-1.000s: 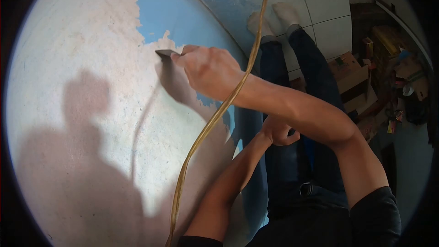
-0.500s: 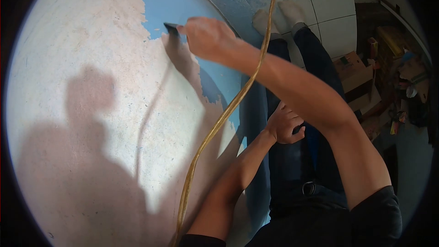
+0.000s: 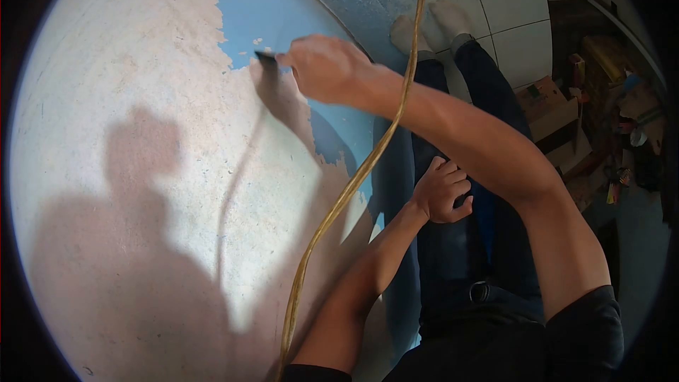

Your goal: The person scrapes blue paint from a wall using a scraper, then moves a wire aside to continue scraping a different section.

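My right hand (image 3: 327,69) is closed round a dark flat scraper (image 3: 267,58), whose edge lies at the wall where blue paint (image 3: 262,0) meets the bare whitish surface (image 3: 177,170). Only the blade end of the tool shows; the grip is hidden in the fingers. Over my thigh, below the right forearm, my left hand (image 3: 445,191) rests with curled fingers and nothing visible in it. A twisted yellowish cable (image 3: 346,194) runs in front of the wall and crosses over my right forearm.
Bare feet (image 3: 449,18) stand on the tiled floor (image 3: 520,56) at the top. Cardboard boxes (image 3: 552,120) and jumbled items lie on the right. Shadows of my head and arm fall on the wall.
My right hand and the scraper have moved slightly down along the paint edge. Small pale chipped spots now show above the blade. The left hand has barely moved.
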Demonstrator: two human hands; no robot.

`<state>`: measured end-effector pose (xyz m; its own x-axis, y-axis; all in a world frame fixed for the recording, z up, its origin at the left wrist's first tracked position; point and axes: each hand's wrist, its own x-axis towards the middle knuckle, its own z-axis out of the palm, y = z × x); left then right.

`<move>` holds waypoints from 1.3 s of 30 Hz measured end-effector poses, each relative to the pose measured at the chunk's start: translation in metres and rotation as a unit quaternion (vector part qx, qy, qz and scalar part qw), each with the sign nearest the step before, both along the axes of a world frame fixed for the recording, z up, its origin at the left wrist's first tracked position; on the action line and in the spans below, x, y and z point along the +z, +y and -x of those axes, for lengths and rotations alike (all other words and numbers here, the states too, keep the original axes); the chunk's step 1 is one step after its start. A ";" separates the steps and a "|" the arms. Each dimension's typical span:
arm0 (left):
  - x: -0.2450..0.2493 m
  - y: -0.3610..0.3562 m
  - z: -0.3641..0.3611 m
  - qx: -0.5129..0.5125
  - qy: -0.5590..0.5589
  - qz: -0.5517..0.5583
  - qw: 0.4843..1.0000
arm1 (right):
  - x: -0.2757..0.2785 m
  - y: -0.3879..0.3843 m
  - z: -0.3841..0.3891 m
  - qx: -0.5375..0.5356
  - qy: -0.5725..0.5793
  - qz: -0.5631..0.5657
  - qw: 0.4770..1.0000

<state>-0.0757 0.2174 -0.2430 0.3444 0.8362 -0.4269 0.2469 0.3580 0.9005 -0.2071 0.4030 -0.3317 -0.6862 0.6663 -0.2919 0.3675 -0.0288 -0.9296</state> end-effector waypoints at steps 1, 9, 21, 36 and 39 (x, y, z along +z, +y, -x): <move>-0.002 -0.001 -0.004 0.030 -0.005 -0.021 0.999 | 0.019 -0.002 -0.005 -0.045 0.044 0.000 0.998; 0.002 0.001 -0.001 0.004 -0.019 0.020 1.000 | 0.006 0.013 0.001 0.064 -0.063 0.020 0.996; -0.004 -0.002 -0.003 0.028 -0.062 0.038 0.997 | 0.016 0.009 -0.002 0.055 -0.064 0.041 0.996; -0.002 -0.006 -0.006 0.044 -0.041 0.018 0.998 | 0.030 0.017 -0.001 0.131 -0.116 0.080 0.981; 0.000 -0.005 -0.003 0.022 -0.037 0.022 0.999 | 0.011 0.014 0.003 0.086 -0.095 0.062 0.990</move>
<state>-0.0729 0.2129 -0.2432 0.3393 0.8325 -0.4379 0.1642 0.4059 0.8990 -0.2100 0.4166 -0.3205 -0.7111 0.4955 -0.4988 0.5449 -0.0600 -0.8364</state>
